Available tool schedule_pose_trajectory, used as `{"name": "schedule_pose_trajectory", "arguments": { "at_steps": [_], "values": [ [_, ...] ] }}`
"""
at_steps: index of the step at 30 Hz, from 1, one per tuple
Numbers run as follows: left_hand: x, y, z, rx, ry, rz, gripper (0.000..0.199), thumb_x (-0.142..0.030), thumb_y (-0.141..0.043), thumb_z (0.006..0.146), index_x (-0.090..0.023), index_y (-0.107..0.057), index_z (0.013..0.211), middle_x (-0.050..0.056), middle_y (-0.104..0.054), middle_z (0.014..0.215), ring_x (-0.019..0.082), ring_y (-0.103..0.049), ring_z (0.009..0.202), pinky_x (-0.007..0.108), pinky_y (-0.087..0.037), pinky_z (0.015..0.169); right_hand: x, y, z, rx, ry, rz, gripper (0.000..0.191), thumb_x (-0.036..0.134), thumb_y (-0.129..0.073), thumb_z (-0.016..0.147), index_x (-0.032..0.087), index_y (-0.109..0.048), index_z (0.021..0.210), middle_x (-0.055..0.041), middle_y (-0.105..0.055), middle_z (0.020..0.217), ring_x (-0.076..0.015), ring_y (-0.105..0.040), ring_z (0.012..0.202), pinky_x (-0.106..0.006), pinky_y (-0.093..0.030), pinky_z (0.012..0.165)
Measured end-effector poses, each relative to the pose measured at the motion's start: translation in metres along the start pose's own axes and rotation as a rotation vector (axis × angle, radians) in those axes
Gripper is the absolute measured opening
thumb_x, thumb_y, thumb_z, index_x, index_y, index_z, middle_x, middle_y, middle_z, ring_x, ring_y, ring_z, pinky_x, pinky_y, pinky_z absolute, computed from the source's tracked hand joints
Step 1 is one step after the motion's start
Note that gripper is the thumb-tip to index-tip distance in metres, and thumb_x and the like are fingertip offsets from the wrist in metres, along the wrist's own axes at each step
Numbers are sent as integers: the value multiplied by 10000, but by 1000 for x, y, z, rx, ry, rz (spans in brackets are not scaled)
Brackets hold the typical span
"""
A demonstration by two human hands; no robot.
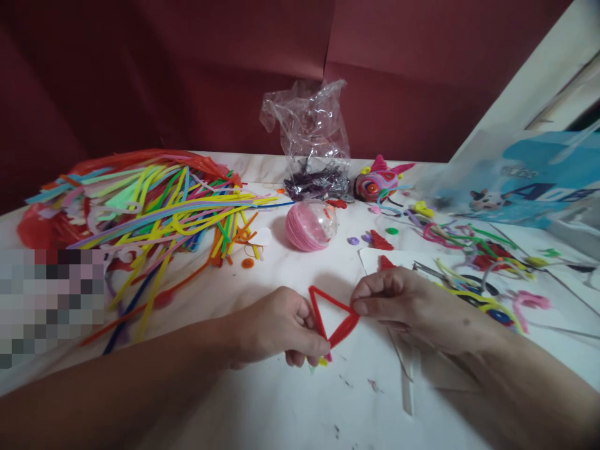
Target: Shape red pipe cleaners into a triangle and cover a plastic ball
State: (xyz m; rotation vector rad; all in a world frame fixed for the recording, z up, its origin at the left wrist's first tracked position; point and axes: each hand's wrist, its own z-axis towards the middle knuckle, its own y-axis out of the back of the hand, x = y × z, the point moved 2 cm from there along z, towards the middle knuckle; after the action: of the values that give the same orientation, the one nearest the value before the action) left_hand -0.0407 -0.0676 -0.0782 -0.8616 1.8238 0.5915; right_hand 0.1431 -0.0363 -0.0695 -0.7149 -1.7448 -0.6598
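Note:
A red pipe cleaner (332, 301) is bent into a triangle, with a denser red strip along its lower right side. My left hand (285, 325) pinches its lower left part near the bottom corner. At the right corner, my right hand (394, 303) holds it between thumb and fingers. Small yellow and pink bits show just below my left fingertips. Beyond the triangle stands a ball (310, 225), wrapped in pink on its left and clear on its right.
Colourful pipe cleaners (187, 209) are heaped at the left on red plastic. A clear bag (319, 144) with dark contents stands at the back, beside a decorated ball (375, 184). Scissors (434, 275), loose pieces and a blue package (529, 181) lie right.

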Motion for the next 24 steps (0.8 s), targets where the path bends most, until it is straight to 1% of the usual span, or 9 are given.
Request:
{"name": "schedule_pose_trajectory", "arguments": {
  "at_steps": [3, 5, 7, 8, 10, 13, 16, 21, 24],
  "values": [
    [4, -2, 2, -76, -13, -86, 94, -198, -584, 638, -119, -585, 588, -17, -537, 520, 57, -408, 421, 198, -281, 429, 10, 6, 5, -141, 97, 201, 378, 415, -755, 678, 91, -595, 788, -22, -475, 578, -82, -390, 446, -122, -322, 386],
    [8, -1, 3, -204, -41, -276, 130, -223, -606, 640, -123, -556, 574, -25, -521, 505, 47, -394, 414, 196, -266, 431, 12, 14, 6, -312, 198, 411, 463, 453, -775, 637, 126, -570, 893, -55, -535, 758, -141, -496, 599, -168, -436, 497],
    [9, -1, 4, -307, -100, -473, 150, -228, -628, 636, -126, -534, 581, -30, -514, 513, 40, -390, 426, 192, -269, 443, 9, 17, 6, -412, 247, 518, 497, 477, -789, 624, 149, -548, 908, -56, -535, 857, -162, -513, 681, -194, -465, 552],
    [9, -1, 4, -342, -139, -534, 156, -224, -634, 636, -125, -526, 581, -29, -513, 519, 39, -388, 433, 191, -269, 447, 7, 15, 6, -414, 237, 504, 488, 483, -795, 630, 145, -547, 880, -54, -535, 847, -156, -509, 670, -187, -460, 542],
    [9, -2, 4, -396, -211, -554, 161, -216, -630, 644, -122, -520, 573, -28, -501, 518, 41, -383, 443, 193, -270, 450, 4, 4, 6, -332, 190, 362, 427, 457, -788, 683, 116, -553, 788, -59, -537, 768, -137, -493, 634, -163, -435, 527],
    [8, -4, 3, -478, -260, -421, 136, -199, -603, 650, -120, -527, 570, -32, -477, 498, 50, -370, 441, 204, -266, 444, 2, -25, 7, -140, 154, 181, 458, 495, -753, 706, 86, -545, 708, -65, -530, 657, -117, -465, 552, -161, -402, 509],
    [6, -7, 0, -542, -245, -274, 79, -173, -585, 635, -121, -543, 593, -26, -500, 506, 61, -382, 453, 208, -278, 448, 1, -46, 12, -95, 137, 103, 521, 574, -684, 728, 85, -517, 660, -54, -502, 573, -111, -449, 487, -158, -360, 449],
    [4, -13, -1, -465, -256, -228, 74, -131, -521, 642, -130, -559, 579, -15, -545, 505, 73, -433, 462, 204, -319, 466, -9, -49, 18, -91, 110, 65, 578, 650, -615, 744, 94, -481, 662, -64, -514, 547, -103, -443, 432, -141, -323, 397],
    [5, -14, 0, -420, -250, -178, 82, -142, -513, 664, -125, -570, 607, 2, -571, 537, 82, -466, 485, 205, -345, 480, -16, -45, 17, -109, 116, 31, 604, 689, -588, 746, 103, -472, 651, -36, -477, 506, -90, -405, 402, -133, -283, 370]
  ]
}}
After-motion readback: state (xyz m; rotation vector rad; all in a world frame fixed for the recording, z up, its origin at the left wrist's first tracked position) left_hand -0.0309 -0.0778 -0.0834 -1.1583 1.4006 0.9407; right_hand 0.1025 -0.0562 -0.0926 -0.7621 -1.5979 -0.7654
